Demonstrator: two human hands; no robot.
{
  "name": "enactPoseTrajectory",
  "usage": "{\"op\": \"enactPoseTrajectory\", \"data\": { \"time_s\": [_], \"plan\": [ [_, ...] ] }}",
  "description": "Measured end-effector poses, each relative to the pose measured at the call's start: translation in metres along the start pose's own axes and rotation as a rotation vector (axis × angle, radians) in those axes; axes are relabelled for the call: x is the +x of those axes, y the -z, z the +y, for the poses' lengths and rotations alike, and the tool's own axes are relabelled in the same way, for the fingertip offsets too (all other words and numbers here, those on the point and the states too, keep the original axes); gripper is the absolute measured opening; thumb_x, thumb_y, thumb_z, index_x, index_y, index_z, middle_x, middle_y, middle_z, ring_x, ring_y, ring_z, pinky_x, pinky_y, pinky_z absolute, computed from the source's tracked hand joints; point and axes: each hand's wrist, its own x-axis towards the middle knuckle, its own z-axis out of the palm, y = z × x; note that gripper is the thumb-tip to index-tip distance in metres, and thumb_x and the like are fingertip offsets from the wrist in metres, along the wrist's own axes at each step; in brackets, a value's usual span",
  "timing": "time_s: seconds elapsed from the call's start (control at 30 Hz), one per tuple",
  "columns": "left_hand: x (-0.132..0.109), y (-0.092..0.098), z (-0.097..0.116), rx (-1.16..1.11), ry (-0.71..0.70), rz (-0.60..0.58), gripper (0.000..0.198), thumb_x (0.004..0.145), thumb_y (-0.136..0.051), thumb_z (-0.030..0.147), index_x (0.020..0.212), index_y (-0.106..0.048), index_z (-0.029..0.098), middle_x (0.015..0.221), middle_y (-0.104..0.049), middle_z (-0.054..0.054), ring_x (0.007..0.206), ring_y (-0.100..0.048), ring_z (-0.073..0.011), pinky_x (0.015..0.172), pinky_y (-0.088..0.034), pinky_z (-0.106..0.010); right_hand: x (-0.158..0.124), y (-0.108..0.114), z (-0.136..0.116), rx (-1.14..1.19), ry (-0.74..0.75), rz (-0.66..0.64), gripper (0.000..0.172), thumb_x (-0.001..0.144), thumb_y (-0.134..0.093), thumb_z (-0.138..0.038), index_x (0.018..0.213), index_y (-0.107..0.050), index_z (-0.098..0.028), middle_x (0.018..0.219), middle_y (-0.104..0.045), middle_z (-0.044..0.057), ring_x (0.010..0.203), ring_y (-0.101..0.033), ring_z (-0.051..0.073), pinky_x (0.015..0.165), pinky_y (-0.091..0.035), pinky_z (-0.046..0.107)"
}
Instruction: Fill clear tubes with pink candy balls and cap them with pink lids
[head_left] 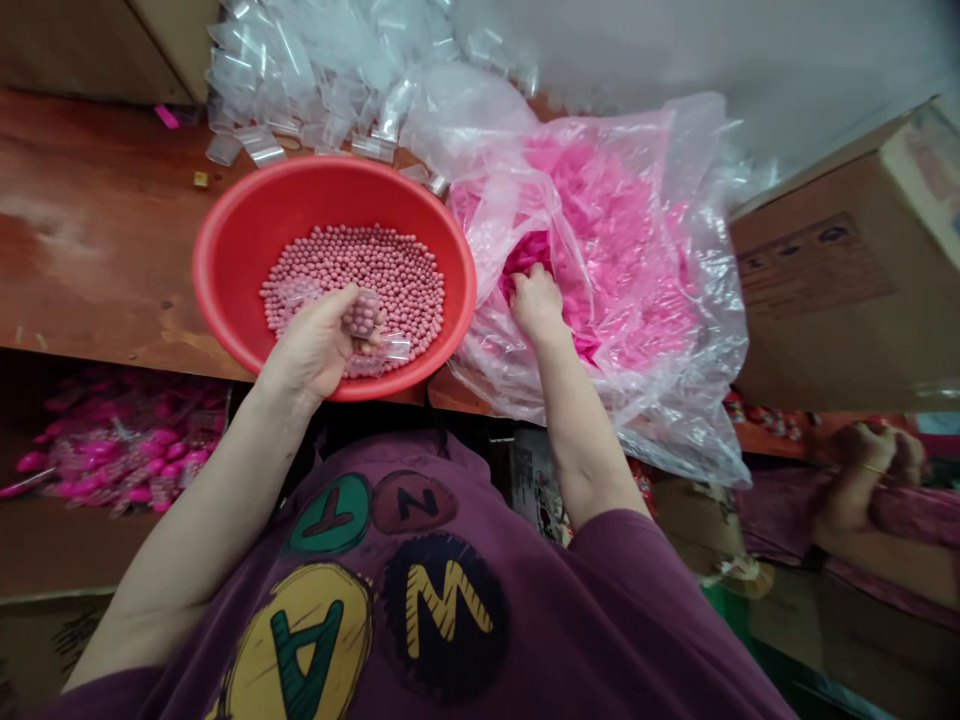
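Over the red bowl (244, 235), the left hand (322, 335) has its grip around a clear cup (361, 314) of pink beads (390, 250); holding it level there should let strays drop back. At the bag (675, 400), the right hand's (538, 305) fingertips are buried among pink pieces (529, 250), its grip impossible to tell; a light pinch would suit best.

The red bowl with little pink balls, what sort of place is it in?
Probably a workshop: the red bowl holds many pink balls, clear plastic pieces lie heaped behind it, and a cardboard box stands at the right.
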Motion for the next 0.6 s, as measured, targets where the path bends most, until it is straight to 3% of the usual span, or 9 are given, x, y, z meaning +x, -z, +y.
{"op": "enactPoseTrajectory", "data": {
  "time_s": [0.23,0.37,0.5,0.6],
  "plan": [
    [-0.008,-0.002,0.007,-0.015,0.053,0.012,0.034,0.109,-0.058,0.024,0.080,-0.074,0.020,0.071,-0.072,-0.002,0.064,-0.058,-0.0137,0.058,-0.052,-0.025,-0.002,0.018,-0.018,-0.053,-0.115,-0.070,0.051,0.109,-0.035,-0.009,0.146,-0.067,0.002,0.155,-0.058,0.037,0.137,-0.068,0.045,0.111,-0.055,0.056],
    [-0.012,-0.005,0.010,-0.034,0.065,0.016,0.047,0.113,-0.051,0.019,0.074,-0.076,0.020,0.068,-0.072,-0.001,0.067,-0.058,-0.0117,0.061,-0.053,-0.022,-0.012,0.022,-0.017,-0.034,-0.073,-0.081,0.049,0.108,-0.035,-0.007,0.145,-0.066,0.000,0.148,-0.066,0.034,0.135,-0.069,0.040,0.111,-0.054,0.049],
    [-0.010,-0.005,0.006,-0.072,0.051,0.009,0.037,0.109,-0.055,0.018,0.078,-0.076,0.018,0.071,-0.071,-0.003,0.064,-0.059,-0.0115,0.060,-0.054,-0.022,-0.019,0.022,-0.003,-0.002,-0.021,-0.066,0.042,0.107,-0.043,-0.013,0.141,-0.068,-0.005,0.138,-0.074,0.029,0.126,-0.072,0.038,0.107,-0.057,0.047],
    [-0.007,-0.002,0.000,-0.064,-0.013,-0.018,0.019,0.100,-0.066,0.023,0.084,-0.075,0.016,0.073,-0.069,-0.003,0.060,-0.060,-0.0117,0.056,-0.051,-0.022,-0.016,0.019,0.012,0.138,0.011,0.133,0.036,0.109,-0.047,-0.021,0.134,-0.070,-0.011,0.138,-0.073,0.026,0.126,-0.070,0.035,0.110,-0.058,0.049]
  ]
}}
